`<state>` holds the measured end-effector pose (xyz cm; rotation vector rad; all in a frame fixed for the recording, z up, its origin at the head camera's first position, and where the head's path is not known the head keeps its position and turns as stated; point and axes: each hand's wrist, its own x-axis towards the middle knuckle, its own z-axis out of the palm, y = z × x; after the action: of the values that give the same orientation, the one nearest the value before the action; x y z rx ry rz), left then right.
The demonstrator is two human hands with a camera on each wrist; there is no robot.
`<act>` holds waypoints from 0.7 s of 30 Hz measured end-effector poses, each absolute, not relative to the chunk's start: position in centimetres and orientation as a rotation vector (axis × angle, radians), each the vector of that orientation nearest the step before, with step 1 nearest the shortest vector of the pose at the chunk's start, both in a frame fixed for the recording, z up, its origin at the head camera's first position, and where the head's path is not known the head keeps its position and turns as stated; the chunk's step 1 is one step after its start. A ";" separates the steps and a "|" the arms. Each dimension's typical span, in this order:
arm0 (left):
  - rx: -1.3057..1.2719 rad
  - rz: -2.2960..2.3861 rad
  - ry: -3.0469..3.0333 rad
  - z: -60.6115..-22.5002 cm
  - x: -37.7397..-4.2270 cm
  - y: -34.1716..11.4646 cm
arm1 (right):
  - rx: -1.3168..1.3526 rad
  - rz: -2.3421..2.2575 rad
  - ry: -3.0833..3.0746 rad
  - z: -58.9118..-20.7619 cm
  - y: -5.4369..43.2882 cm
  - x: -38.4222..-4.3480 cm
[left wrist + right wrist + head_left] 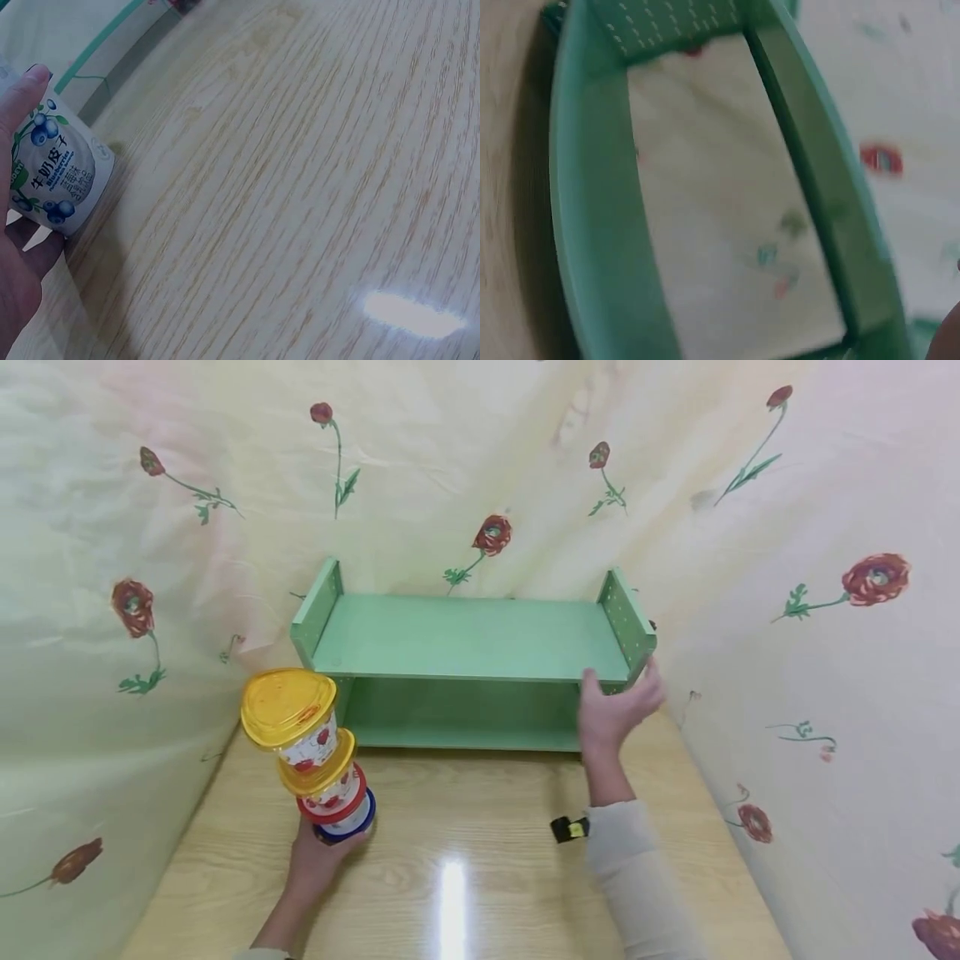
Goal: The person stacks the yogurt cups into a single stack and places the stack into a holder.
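Note:
My left hand (318, 860) grips the bottom cup of a leaning stack of lidded yogurt cups. That cup, a white blueberry yogurt cup (56, 161) with Chinese lettering, has a blue lid (367, 818) in the head view. Above it come a red-lidded cup (347, 810), a yellow-lidded cup (327, 768) and, on top, a larger yellow-lidded tub (288, 706) with strawberry prints. My right hand (611, 714), fingers spread and holding nothing, overlaps the right front end of a green two-tier shelf (465, 635). In the right wrist view the shelf (607, 202) looks blurred, with one fingertip at the lower right edge.
The shelf stands at the back of a wood-grain table (420, 810), against flower-printed cloth (420, 468) that also hangs at both sides. A small black item with a yellow patch (564, 829) shows beside my right sleeve (630, 860). Light glares off the tabletop.

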<state>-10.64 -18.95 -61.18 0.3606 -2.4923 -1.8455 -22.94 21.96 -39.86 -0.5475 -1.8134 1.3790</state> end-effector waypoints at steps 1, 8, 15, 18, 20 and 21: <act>0.356 -1.848 -2.490 -61.2 -10.6 -18.9 | -0.589 1.435 -1.810 -40.1 23.2 -23.2; 0.309 -1.842 -2.472 -60.9 -10.6 -18.8 | -0.434 1.789 -1.931 -42.4 28.5 -25.1; 0.289 -1.829 -2.467 -61.1 -10.8 -18.4 | -0.333 1.881 -1.914 -44.7 29.8 -26.1; 0.280 -1.833 -2.458 -61.3 -11.0 -18.2 | -0.329 1.830 -1.929 -45.3 29.7 -26.4; 0.277 -1.839 -2.460 -61.4 -11.2 -18.0 | -0.330 1.804 -1.929 -45.5 29.5 -26.6; 0.279 -1.844 -2.460 -61.5 -11.3 -17.9 | -0.325 1.809 -1.910 -45.6 29.3 -26.7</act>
<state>-11.31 -17.90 -61.48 0.2785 -2.4603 -1.8441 -26.69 29.33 -45.56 -0.3254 -1.9097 1.8087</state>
